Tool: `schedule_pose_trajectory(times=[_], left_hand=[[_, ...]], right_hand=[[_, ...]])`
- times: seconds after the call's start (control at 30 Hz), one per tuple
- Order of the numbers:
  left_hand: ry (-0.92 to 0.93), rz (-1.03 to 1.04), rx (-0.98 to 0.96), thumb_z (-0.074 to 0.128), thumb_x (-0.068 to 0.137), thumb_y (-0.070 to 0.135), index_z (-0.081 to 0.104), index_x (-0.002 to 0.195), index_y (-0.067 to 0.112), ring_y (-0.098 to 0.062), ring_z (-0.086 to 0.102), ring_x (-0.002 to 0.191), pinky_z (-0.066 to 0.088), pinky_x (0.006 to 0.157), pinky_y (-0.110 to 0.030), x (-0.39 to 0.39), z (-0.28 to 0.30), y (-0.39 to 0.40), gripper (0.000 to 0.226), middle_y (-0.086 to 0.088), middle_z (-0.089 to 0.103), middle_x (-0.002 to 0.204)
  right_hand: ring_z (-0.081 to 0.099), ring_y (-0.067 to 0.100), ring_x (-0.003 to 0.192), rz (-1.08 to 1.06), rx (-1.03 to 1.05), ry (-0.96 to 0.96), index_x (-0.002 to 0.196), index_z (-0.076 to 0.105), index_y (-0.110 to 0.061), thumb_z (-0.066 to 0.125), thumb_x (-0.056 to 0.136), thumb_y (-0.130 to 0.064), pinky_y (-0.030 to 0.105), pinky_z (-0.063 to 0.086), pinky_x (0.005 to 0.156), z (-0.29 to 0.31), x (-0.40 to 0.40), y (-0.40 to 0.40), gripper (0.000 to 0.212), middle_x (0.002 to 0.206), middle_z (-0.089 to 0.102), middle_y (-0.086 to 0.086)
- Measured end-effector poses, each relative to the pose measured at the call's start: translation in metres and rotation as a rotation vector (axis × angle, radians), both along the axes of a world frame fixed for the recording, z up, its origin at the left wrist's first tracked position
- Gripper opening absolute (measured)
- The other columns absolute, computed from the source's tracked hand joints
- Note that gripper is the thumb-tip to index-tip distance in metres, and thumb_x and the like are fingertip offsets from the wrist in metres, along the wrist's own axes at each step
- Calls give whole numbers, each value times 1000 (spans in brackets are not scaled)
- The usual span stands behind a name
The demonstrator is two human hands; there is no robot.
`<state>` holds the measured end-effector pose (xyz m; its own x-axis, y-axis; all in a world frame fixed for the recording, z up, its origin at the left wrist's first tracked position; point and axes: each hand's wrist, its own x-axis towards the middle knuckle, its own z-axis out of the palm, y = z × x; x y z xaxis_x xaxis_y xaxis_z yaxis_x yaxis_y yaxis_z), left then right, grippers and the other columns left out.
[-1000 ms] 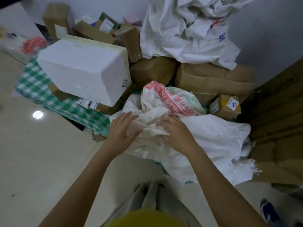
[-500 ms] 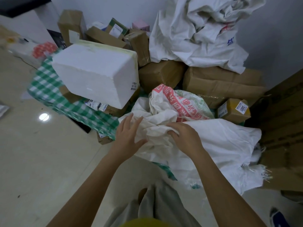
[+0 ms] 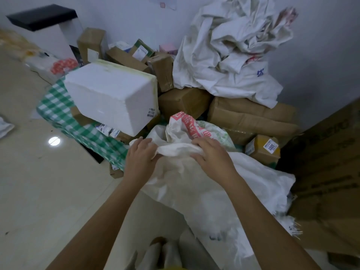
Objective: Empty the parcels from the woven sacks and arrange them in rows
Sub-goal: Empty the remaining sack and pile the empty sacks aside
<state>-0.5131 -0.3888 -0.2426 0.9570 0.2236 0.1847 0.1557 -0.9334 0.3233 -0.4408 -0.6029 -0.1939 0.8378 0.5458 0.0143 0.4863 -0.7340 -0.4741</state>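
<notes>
A white woven sack point(image 3: 224, 191) lies crumpled on the floor in front of me, its bunched top edge stretched between my hands. My left hand point(image 3: 141, 155) grips that edge at the left, and my right hand point(image 3: 211, 154) grips it at the right. Behind the edge pokes a sack with red print point(image 3: 191, 126). A big white foam box point(image 3: 111, 94) rests on a green checked sack point(image 3: 64, 117). Brown cardboard parcels point(image 3: 251, 115) are stacked behind, and a small yellow parcel point(image 3: 263, 151) sits at the right.
A heap of empty white sacks point(image 3: 229, 55) is piled on the cartons against the wall. A tall brown carton point(image 3: 331, 172) stands at the right. A black-topped white cabinet point(image 3: 46, 28) is at the back left. Pale tiled floor point(image 3: 48, 191) stretches to the left.
Both hands have shifted on the sack and now pull its bunched top edge taut between them. My view has tilted up a little.
</notes>
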Motion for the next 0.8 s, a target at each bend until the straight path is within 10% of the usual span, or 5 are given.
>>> schedule_pose_trajectory(times=[0.2,0.5,0.8], left_hand=[[-34,177,-97,50,97,28,66,112,7,-34,45,120,39,97,-44,14,13,-2,30,-10,59,126],[-2,71,-5,52,88,56,36,143,22,-34,11,144,2,116,-52,-10,10,-58,66,-12,15,157],[2,189,-18,64,84,50,25,150,22,-38,8,145,8,114,-56,-41,-10,-75,82,-17,9,158]], right_hand=[[16,24,138,75,-313,-156,146,24,-40,60,90,-44,42,14,115,5,-3,-21,67,153,18,-2],[35,21,134,29,-210,-8,146,36,-33,55,97,-12,32,33,109,-14,40,-15,57,149,33,0],[55,17,104,81,-7,144,128,42,-31,46,99,-12,30,51,88,1,26,-30,35,134,50,-1]])
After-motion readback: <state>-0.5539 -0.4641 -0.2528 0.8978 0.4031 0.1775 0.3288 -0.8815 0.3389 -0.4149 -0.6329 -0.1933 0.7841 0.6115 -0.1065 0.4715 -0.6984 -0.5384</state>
